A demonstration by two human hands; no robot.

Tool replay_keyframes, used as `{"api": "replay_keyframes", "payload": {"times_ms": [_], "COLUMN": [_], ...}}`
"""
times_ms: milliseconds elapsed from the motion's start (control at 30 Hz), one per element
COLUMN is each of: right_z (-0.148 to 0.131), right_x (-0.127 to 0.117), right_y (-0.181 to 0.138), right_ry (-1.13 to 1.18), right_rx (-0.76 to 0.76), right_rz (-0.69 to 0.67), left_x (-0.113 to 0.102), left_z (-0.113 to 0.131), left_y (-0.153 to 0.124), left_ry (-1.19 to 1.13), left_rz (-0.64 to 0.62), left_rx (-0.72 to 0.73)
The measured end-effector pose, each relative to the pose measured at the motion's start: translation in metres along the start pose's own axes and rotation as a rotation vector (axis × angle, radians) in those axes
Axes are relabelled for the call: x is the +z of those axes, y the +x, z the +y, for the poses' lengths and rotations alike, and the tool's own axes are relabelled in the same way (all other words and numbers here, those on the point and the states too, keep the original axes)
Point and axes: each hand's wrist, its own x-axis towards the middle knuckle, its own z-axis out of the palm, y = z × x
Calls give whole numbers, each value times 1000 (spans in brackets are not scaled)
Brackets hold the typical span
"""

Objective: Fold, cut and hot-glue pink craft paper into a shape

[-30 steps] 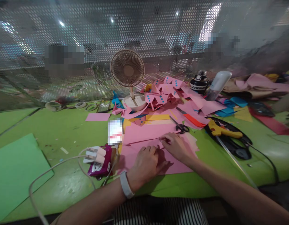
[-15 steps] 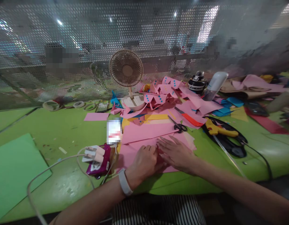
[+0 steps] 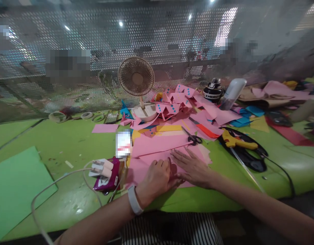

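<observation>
The left hand [image 3: 157, 175] rests on the near part of a pink sheet [image 3: 140, 170] that lies on the green counter [image 3: 75, 139], in front of the person. Its fingers are curled, and whether that grip is closed on anything cannot be told, since the fingertips are hidden. The right hand [image 3: 194, 166] lies just beside it on the right, palm down over the same sheet, its grip slack, with the fingers stretched out and the thumb apart from them, pointing at the left hand. A pale band [image 3: 135, 200] circles the left wrist.

Scissors [image 3: 196, 139] with black handles lie beyond the right hand, at the far edge of the pink paper. An orange-handled knife [image 3: 208, 130] is farther off, near a heap of cut pink pieces [image 3: 182, 98] with blue marks. Behind the sheet stands a small fan [image 3: 137, 76] on a white base, to the left of the heap.

On the right, a yellow glue gun [image 3: 240, 140] lies on a black tray [image 3: 259, 165]. On the left, a white plug [image 3: 106, 168] sits in a purple power strip [image 3: 115, 180], and a green sheet [image 3: 19, 190] lies farther left.
</observation>
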Motion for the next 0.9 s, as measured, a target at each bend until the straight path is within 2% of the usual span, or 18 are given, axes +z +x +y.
{"api": "replay_keyframes", "payload": {"times_ms": [133, 300, 500, 767, 900], "right_z": [1, 4, 7, 2, 12], "right_x": [1, 1, 3, -7, -8], "right_y": [0, 2, 2, 3, -5], "right_ry": [-21, -4, 12, -9, -67], "right_rx": [42, 22, 2, 31, 69], "right_rz": [-31, -58, -34, -56, -56], "left_x": [-2, -4, -6, -3, -2], "left_z": [2, 3, 1, -3, -4], "left_y": [0, 1, 0, 5, 5], "left_ry": [20, 26, 4, -22, -29], "left_rz": [0, -17, 4, -32, -17], "left_rx": [-3, 0, -38, -8, -8]}}
